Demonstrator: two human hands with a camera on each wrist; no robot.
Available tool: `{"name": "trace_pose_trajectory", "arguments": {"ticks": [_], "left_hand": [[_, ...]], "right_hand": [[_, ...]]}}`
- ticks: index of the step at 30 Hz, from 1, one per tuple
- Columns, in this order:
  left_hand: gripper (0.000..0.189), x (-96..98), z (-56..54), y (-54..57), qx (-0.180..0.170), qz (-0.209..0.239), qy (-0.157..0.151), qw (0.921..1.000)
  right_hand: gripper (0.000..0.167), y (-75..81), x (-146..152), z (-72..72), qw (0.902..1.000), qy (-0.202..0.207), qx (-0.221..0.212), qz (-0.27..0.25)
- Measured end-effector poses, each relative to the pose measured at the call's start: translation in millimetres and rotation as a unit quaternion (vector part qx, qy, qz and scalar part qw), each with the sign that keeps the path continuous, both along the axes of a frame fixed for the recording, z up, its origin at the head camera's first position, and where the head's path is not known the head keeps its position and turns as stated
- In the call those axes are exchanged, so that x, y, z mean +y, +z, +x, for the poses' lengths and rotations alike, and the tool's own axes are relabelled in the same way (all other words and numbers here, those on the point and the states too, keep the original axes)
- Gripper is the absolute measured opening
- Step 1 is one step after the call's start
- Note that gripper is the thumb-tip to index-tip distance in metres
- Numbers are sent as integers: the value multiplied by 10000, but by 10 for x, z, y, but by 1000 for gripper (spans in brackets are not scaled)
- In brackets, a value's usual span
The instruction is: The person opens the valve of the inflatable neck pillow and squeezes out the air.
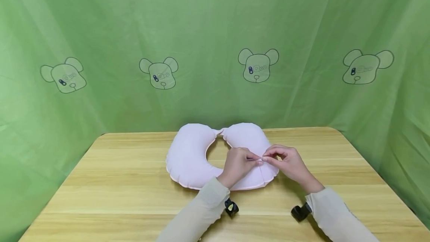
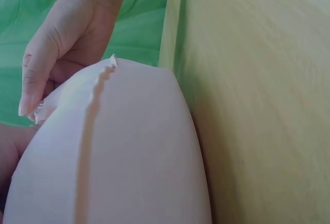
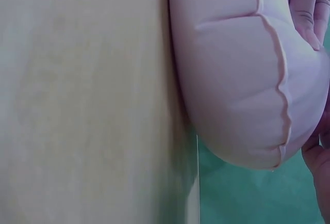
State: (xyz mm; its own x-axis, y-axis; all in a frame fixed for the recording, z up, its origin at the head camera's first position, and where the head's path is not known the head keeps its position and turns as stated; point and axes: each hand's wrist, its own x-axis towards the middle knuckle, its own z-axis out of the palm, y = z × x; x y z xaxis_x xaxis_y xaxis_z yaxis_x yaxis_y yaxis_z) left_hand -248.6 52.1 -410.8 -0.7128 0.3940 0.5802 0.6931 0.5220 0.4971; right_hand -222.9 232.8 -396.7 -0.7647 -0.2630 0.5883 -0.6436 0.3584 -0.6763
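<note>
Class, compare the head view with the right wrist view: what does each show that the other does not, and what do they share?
Only the head view shows bear-head outlines on the green curtain, both sleeves, black wrist devices and the U shape and central opening of the pillow.

Only the right wrist view shows, close up, the pillow's lower side beneath its wavy seam.

Both show the pillow, wooden table, curtain, and at least part of the left hand and right hand.

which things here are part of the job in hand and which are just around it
Part of the job:
pink neck pillow
left hand, pinching at the pillow
right hand, likewise

Just around it:
wooden table
green curtain
black wrist devices
</note>
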Motion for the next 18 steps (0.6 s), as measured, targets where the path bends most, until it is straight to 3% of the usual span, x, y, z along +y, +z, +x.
{"name": "trace_pose_trajectory", "arguments": {"ticks": [8,14,18], "left_hand": [[12,6,-2,-23,118,-18,81,9999],[12,1,-4,-25,80,51,59,9999],[12,-2,-9,-13,30,136,34,9999]], "right_hand": [[4,-206,75,-144,9965,-377,-737,-144],[4,-231,48,-139,9926,-582,-1022,-287],[5,-165,3,-104,9915,-687,-1059,-319]]}}
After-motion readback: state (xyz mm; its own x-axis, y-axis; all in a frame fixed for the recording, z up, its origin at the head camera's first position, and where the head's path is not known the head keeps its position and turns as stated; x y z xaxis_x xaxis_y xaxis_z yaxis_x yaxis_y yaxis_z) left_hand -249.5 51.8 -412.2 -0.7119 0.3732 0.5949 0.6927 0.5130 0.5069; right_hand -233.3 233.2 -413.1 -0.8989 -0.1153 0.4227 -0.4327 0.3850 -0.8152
